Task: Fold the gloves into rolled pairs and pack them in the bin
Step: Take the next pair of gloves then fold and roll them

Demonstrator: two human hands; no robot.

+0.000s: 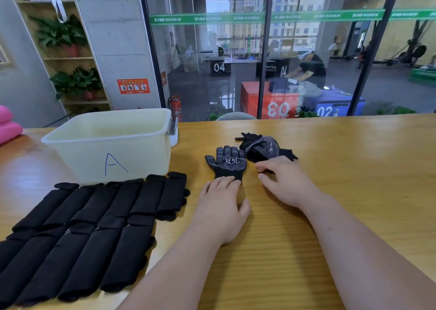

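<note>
A black dotted glove [226, 162] lies flat, palm side up with a white label, fingers pointing away from me. My left hand [221, 205] rests with straight fingers on its cuff. Just right of it sits a small heap of black gloves [262, 148]. My right hand [283, 182] lies on the table at the near edge of that heap, fingers loosely bent, fingertips touching the dark fabric. A pale plastic bin [111, 142] marked "A" stands at the left, nothing visible inside. Several rolled black glove pairs [94, 229] lie in two rows in front of the bin.
The wooden table [330, 168] stretches to the right and toward me. Pink rolled cushions [8, 125] sit at the far left edge. A glass wall stands beyond the table's far edge.
</note>
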